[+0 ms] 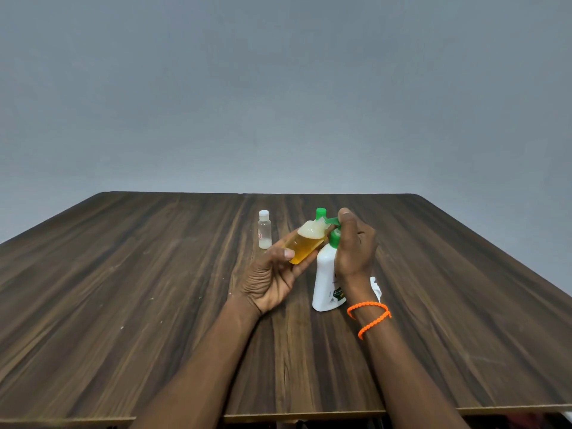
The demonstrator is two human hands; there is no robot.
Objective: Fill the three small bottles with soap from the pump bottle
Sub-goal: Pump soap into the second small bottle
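I am seeing the left hand (272, 270) gripping a tilted small bottle (305, 246) of amber soap at the pump spout, the right hand (354, 246) curling over the white pump bottle (325, 283); another small bottle (264, 230) is standing behind on the table (123, 289).

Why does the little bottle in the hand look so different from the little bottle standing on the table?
The held bottle is tilted in the left hand, mouth at the green pump spout; the standing bottle is upright and untouched. The held bottle is mostly full of amber soap with foam on top; the standing bottle has only a little whitish liquid at the bottom. The standing bottle wears a white cap. Both are small and clear.
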